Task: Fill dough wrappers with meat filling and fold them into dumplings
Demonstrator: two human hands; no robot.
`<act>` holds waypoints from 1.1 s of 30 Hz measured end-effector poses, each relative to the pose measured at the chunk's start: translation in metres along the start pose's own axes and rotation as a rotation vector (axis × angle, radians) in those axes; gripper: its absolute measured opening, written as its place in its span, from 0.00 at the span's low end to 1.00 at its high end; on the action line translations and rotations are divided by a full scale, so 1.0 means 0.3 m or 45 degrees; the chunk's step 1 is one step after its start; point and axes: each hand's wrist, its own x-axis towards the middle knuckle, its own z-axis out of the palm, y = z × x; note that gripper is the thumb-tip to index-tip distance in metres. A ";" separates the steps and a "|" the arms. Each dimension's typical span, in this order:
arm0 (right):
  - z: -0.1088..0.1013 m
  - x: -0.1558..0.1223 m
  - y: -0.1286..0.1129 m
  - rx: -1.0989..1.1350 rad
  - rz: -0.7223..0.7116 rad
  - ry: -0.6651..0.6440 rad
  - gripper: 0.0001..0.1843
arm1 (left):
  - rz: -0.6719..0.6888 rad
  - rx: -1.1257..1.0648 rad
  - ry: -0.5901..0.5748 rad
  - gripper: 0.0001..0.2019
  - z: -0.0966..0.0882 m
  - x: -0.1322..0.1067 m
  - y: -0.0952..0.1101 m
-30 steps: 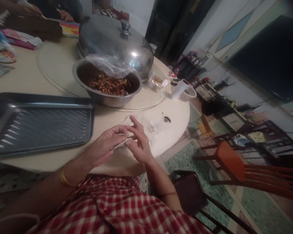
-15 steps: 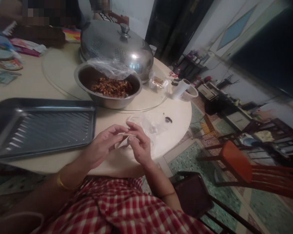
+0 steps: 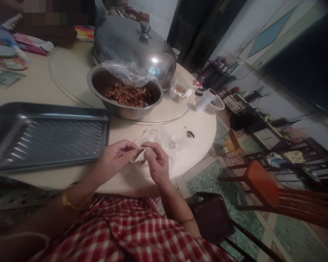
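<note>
Between both hands is a thin, pale dumpling wrapper (image 3: 140,156), bent into a curve. My left hand (image 3: 115,159) pinches its left edge between thumb and fingers. On the opposite edge, my right hand (image 3: 157,163) grips with thumb and curled fingers. Just behind the hands lies a crumpled clear plastic bag (image 3: 166,140) on the table. Farther back stands a metal bowl (image 3: 128,113) of reddish-brown chopped filling (image 3: 127,94), its back rim partly covered by plastic film (image 3: 128,72). A dark ribbed baking tray (image 3: 57,140) sits to the left of my left hand.
A perforated steel dome cover (image 3: 133,47) stands behind the bowl on the round table (image 3: 120,182). At the right are a plastic roll (image 3: 206,99), a white basket (image 3: 216,105) and a small wrapped block (image 3: 179,91). A dark stool (image 3: 214,218) stands close on my right. Another person is across the table.
My fingers have closed in from a looser, spread hold to a pinch on both edges of the wrapper. The whole view has shifted slightly.
</note>
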 end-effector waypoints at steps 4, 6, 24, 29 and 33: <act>-0.005 0.002 -0.003 -0.127 -0.237 -0.042 0.10 | 0.029 0.072 0.034 0.09 -0.007 -0.003 0.002; -0.004 0.006 -0.006 -0.207 -0.310 -0.010 0.09 | 0.050 0.087 0.015 0.09 -0.009 -0.007 0.003; 0.023 0.016 -0.067 -0.611 -0.633 -0.028 0.07 | 0.679 0.719 0.026 0.05 -0.037 -0.033 0.072; 0.025 0.023 -0.063 -0.520 -0.609 -0.074 0.07 | 0.545 0.695 0.114 0.03 -0.033 -0.046 0.056; 0.018 0.025 -0.069 -0.442 -0.523 -0.160 0.08 | 0.479 0.686 0.131 0.04 -0.036 -0.047 0.055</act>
